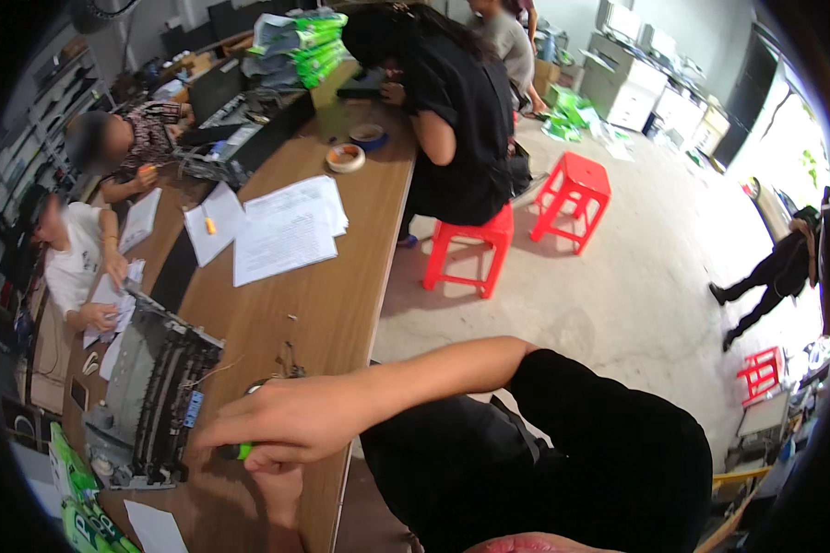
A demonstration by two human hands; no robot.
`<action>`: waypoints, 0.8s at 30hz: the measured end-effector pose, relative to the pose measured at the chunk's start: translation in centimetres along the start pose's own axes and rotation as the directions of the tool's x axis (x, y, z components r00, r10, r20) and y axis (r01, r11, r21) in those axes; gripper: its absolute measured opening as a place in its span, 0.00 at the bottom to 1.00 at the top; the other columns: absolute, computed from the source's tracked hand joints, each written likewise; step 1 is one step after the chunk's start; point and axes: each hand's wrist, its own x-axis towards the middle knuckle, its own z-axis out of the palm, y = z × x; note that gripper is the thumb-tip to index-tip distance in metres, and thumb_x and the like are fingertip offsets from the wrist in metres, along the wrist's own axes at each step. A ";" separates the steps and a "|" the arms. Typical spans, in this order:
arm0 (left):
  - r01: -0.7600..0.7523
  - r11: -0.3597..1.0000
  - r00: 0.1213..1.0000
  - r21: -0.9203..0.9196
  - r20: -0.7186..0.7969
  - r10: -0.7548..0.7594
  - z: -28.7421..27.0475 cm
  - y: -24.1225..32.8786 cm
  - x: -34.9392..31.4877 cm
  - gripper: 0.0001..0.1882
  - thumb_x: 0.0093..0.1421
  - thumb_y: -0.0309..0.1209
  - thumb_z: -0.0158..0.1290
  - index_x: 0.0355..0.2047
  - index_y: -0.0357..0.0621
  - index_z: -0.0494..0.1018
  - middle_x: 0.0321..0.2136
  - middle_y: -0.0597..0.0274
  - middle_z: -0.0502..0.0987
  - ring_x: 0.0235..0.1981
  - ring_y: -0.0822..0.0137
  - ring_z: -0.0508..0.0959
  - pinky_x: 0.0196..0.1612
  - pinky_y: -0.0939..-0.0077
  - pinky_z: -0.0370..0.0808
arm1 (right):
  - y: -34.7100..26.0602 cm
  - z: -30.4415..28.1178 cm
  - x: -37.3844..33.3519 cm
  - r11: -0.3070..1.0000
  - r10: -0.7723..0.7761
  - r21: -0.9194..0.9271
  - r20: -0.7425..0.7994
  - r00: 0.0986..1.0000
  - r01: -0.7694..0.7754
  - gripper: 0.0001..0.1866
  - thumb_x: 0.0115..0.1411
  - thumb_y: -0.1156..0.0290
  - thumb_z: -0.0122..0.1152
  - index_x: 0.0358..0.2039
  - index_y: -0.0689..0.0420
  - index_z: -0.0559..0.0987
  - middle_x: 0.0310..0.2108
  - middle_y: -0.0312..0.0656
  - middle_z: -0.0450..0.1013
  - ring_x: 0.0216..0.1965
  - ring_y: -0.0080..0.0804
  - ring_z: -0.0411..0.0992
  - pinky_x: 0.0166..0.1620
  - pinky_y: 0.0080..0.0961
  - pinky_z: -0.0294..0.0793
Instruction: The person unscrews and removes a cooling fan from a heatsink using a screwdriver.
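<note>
My right hand (295, 417) reaches in from the right over the wooden table, its fingers curled over a small green and black handle (239, 452). The rest of that tool is hidden, so its kind cannot be told. Just below, my left hand (275, 468) comes up from the lower edge. Its fingers are mostly hidden under the right hand. To the left of both hands lies a long grey and black machine assembly (161, 396) with rollers and a blue label, like the inside of a printer. Behind my right hand are a small dark wiry part (291, 359) and a round silvery piece, partly covered.
Printed sheets (286, 235) and tape rolls (346, 158) lie farther up the table (258, 323). Two people sit across at the left; a person in black (456, 111) sits on a red stool (470, 249). Another red stool (576, 189) stands nearby. Green packages (83, 502) lie at lower left.
</note>
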 end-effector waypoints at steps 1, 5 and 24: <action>-0.029 0.996 0.994 0.084 0.110 0.020 -0.1 -0.9 -0.5 0.20 0.62 0.23 0.63 0.53 0.39 0.72 0.49 0.58 0.77 0.46 0.65 0.77 0.50 0.67 0.74 | -0.5 -0.1 -0.3 0.988 0.081 -0.135 0.006 0.997 -0.079 0.25 0.64 0.64 0.63 0.57 0.60 0.68 0.45 0.54 0.72 0.44 0.61 0.75 0.44 0.50 0.76; 0.029 0.961 0.996 0.276 0.072 -0.050 0.8 3.2 0.9 0.36 0.65 0.28 0.62 0.68 0.39 0.56 0.61 0.58 0.67 0.61 0.63 0.69 0.62 0.67 0.66 | -1.4 2.0 -0.2 0.736 0.348 -0.578 -0.121 0.929 -0.351 0.24 0.68 0.54 0.59 0.56 0.58 0.71 0.35 0.47 0.68 0.40 0.49 0.76 0.32 0.41 0.77; -0.126 0.960 0.990 0.250 -0.025 0.137 2.3 7.2 4.0 0.08 0.56 0.28 0.67 0.36 0.46 0.84 0.37 0.62 0.83 0.44 0.56 0.81 0.52 0.61 0.74 | -2.4 1.3 1.4 0.744 0.199 -0.637 -0.079 0.977 -0.202 0.24 0.58 0.66 0.74 0.53 0.56 0.77 0.38 0.43 0.79 0.38 0.36 0.81 0.40 0.31 0.79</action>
